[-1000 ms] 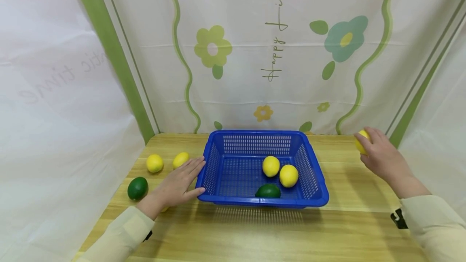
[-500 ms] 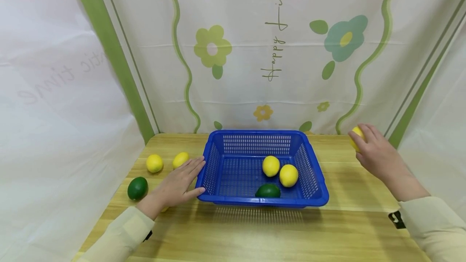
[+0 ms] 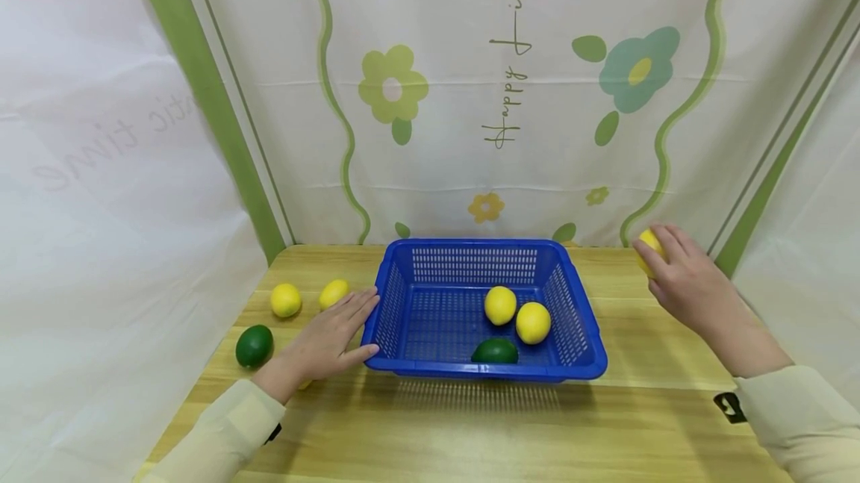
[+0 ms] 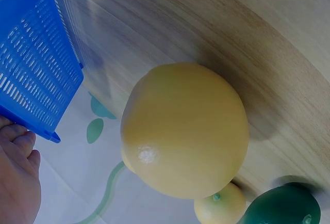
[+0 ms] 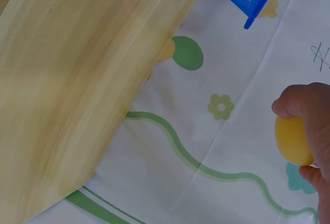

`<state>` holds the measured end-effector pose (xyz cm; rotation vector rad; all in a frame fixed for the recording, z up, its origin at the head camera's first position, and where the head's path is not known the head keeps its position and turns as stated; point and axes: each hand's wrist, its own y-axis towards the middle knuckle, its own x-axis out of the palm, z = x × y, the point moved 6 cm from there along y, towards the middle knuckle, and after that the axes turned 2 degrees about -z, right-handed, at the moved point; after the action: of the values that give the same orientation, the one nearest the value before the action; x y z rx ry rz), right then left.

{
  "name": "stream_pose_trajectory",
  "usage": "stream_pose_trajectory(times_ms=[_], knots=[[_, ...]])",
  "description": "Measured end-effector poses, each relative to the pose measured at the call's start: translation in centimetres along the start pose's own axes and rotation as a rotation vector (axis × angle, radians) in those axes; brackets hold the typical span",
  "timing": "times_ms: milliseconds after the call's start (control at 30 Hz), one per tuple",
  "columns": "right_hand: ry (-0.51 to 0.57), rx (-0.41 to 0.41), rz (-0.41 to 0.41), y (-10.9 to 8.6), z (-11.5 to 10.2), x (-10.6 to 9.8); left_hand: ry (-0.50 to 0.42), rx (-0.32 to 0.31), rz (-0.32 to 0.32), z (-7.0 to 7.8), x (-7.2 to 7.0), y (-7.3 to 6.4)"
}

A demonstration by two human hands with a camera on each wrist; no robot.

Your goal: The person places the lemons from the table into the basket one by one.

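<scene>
My right hand [image 3: 695, 281] holds a yellow lemon [image 3: 650, 253] in the air to the right of the blue basket [image 3: 480, 372]; in the right wrist view, thumb and fingers grip the lemon [image 5: 293, 140] from two sides. With its fingers stretched out, my left hand [image 3: 329, 337] rests on the basket's left rim. Inside the basket lie two lemons, one farther back [image 3: 500, 305] and one nearer [image 3: 534, 323], plus a dark green avocado-shaped fruit [image 3: 495, 351] by the front wall. Close under the left wrist, a large-looking yellow fruit [image 4: 185, 131] fills the left wrist view.
Left of the basket on the wooden table [image 3: 430, 438] are a lemon [image 3: 285, 300], another lemon [image 3: 334, 293] partly behind the left hand, and a dark green fruit [image 3: 254, 346]. A white curtain [image 3: 443, 169] with printed flowers hangs behind the table's back edge.
My right hand has moved left and slightly upward with the lemon, closer to the basket. The left hand, the basket and the other fruit have stayed in place.
</scene>
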<state>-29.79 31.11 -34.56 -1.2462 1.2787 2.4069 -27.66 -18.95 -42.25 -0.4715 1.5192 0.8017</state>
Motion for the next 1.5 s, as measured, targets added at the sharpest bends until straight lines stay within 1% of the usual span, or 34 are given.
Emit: stream_pose_trajectory(times_ms=[200,400,667,867,1000,1133,1233,1333,1500], knots=[[-0.004,-0.029,0.022,0.8,-0.8,-0.6,0.012,0.010,0.003,-0.1,0.0,0.1],[-0.045,-0.060,0.031,1.5,-1.8,-0.9,0.014,0.006,-0.005,-0.1,0.1,0.1],[-0.008,-0.100,0.069,2.7,-3.5,-1.2,0.013,0.002,-0.009,-0.1,0.0,0.1],[-0.014,-0.123,0.081,3.6,-4.7,-1.4,0.017,0.001,-0.014,-0.1,0.1,0.1],[-0.013,-0.128,0.058,4.0,-5.3,-1.4,0.013,0.000,-0.011,-0.1,0.1,0.1],[0.001,-0.135,0.056,4.4,-5.9,-1.4,0.007,-0.004,-0.010,0.1,0.0,0.0],[0.017,-0.155,0.101,4.6,-6.3,-1.5,0.006,-0.004,-0.008,0.1,0.0,0.0],[0.029,-0.169,0.127,4.8,-6.8,-1.5,0.003,-0.004,-0.008,0.1,0.0,0.0],[0.039,-0.182,0.145,5.3,-7.7,-1.4,-0.003,0.000,-0.002,0.0,0.0,0.0]])
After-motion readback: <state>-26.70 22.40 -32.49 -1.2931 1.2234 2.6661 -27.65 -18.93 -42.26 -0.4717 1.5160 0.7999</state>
